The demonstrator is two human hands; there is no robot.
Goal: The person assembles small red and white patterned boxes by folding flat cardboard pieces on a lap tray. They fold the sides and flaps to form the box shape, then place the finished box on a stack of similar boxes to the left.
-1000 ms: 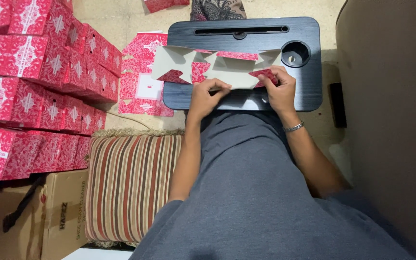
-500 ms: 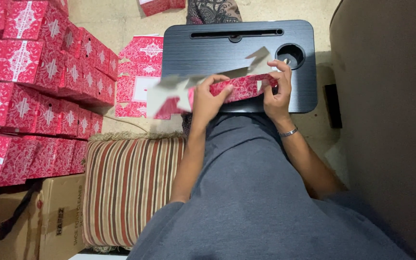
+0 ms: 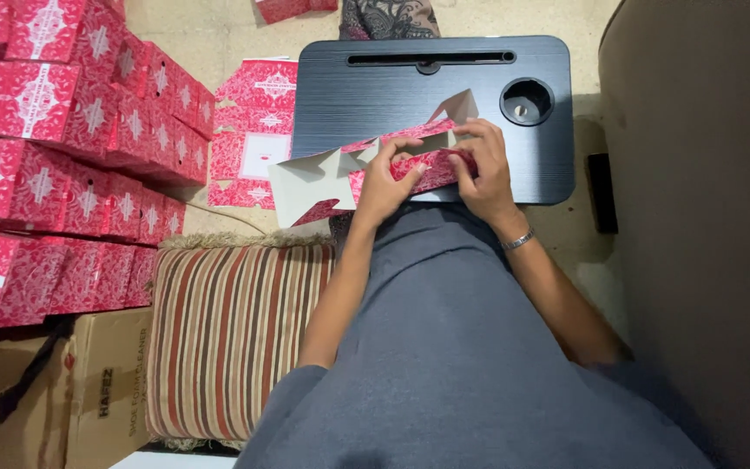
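Red patterned cardboard is getting folded up here: a flat box blank (image 3: 366, 169) is lying across the near edge of the black lap worktop (image 3: 392, 91), its grey inner side showing on the loose flaps. Left hand (image 3: 385, 184) is gripping the middle of the blank, fingers curling over the top edge, while the right hand (image 3: 482, 169) is clamping down on the right end, thumb pressing the red panel. Best bet, I'd say, is creasing firmly along the scored lines and keeping both walls squared up so the flaps are seating cleanly rather than buckling. Finished red boxes (image 3: 54, 148) are piling up on the left, more flat blanks (image 3: 249, 130) are sitting on the floor beside the worktop, and a striped cushion (image 3: 236, 339) is lying next to the person's leg.
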